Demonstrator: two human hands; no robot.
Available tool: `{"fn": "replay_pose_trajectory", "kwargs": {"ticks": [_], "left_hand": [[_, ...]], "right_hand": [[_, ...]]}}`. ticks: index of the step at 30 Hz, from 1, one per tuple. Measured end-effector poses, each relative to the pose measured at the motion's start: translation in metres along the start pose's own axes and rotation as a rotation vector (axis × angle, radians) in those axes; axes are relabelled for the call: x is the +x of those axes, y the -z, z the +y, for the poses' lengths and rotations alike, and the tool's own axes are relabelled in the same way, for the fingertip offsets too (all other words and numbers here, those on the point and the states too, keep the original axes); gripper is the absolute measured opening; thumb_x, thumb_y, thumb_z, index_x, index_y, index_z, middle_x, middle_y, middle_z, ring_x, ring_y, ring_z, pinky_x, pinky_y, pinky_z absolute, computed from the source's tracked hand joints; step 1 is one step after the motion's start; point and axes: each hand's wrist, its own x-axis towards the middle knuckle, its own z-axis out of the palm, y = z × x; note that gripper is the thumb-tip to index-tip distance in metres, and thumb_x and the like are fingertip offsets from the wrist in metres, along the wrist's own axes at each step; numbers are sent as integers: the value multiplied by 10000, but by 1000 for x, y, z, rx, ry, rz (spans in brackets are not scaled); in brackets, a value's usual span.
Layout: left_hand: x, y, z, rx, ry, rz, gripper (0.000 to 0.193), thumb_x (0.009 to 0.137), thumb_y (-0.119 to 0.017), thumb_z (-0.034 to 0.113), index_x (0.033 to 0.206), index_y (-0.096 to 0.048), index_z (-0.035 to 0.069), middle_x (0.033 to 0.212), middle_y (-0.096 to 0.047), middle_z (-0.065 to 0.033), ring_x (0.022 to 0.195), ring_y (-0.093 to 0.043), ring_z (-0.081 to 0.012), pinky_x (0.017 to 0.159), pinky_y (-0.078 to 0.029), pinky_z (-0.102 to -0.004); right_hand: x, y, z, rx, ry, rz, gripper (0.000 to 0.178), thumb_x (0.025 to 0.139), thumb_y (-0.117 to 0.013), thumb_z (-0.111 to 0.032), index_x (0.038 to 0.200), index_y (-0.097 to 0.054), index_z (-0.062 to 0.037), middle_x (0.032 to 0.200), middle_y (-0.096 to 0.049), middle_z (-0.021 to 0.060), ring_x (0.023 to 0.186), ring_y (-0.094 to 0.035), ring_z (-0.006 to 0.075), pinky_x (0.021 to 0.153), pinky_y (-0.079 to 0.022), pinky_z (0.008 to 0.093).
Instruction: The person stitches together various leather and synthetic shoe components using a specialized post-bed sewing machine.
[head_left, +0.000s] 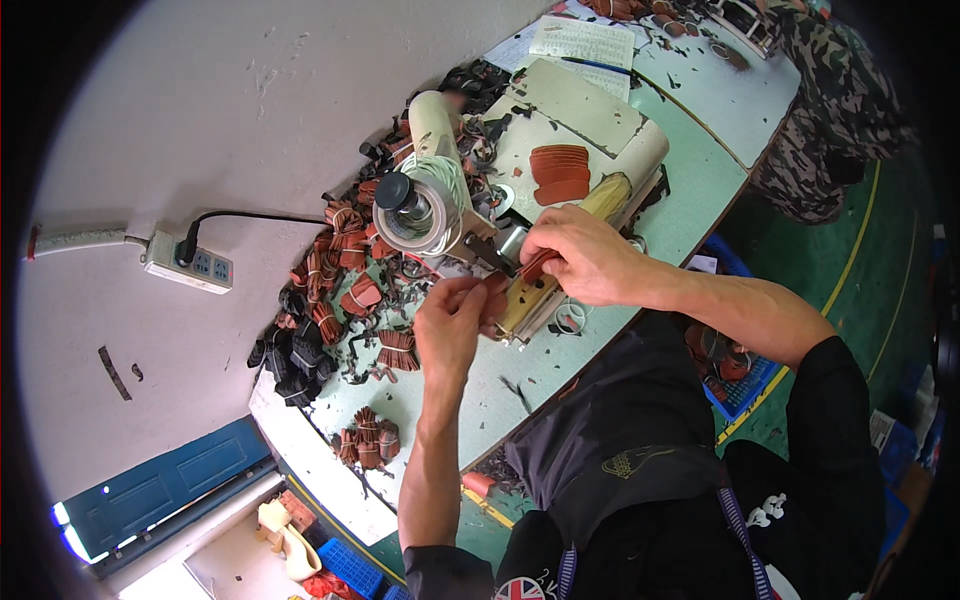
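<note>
My left hand (448, 322) is closed in a pinch on a reddish-brown leather piece (494, 284) beside the head of a cream bench machine (650, 150). My right hand (585, 258) pinches a reddish-brown leather piece (538, 264) next to the machine's metal working part (511, 243). Whether both hands hold one and the same piece, I cannot tell. Yellowish covering (606, 197) runs along the machine's near edge, partly under my right hand. A fanned stack of reddish-brown leather pieces (560, 172) lies on the machine's flat top.
Banded brown bundles (397, 350) and black bundles (305, 350) lie left of the machine among scraps. A power strip (190, 263) hangs on the wall. An open notebook (585, 45) lies at the back. A blue basket (757, 392) stands at right; another person's camouflage clothing (830, 110) shows beyond.
</note>
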Motion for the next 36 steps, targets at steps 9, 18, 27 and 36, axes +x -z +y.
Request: {"fn": "replay_pose_trajectory", "kwargs": {"ticks": [9,18,27,36], "left_hand": [[-5,2,-7,-52,-149,13,204,884,-637,79,1038,-627,-55,906,-720,-109,713,-692,-135,648,-536,-244],[3,-20,15,213,-108,62,174,871,-653,102,986,-647,-29,852,-720,-112,684,-702,-152,613,-524,-261],[-27,11,-16,55,-98,140,195,872,-639,81,1031,-634,-32,880,-686,-92,725,-679,-144,644,-533,-254],[-57,16,-28,53,26,179,238,863,-659,135,1037,-647,-26,827,-675,-94,703,-673,-153,639,-522,-263]], "right_hand": [[-1,1,-15,-187,-33,5,192,756,-624,40,940,-642,-14,980,-583,134,1007,-544,317,911,-440,402],[0,-12,0,6,77,97,217,745,-631,44,951,-640,-23,984,-601,133,976,-540,319,876,-436,413],[-1,14,10,-275,79,258,303,715,-658,26,1006,-623,-48,976,-601,96,990,-528,299,840,-434,428],[38,43,40,-226,-150,66,210,774,-673,-9,968,-685,-90,1166,-560,107,1192,-452,326,1039,-357,436]]}}
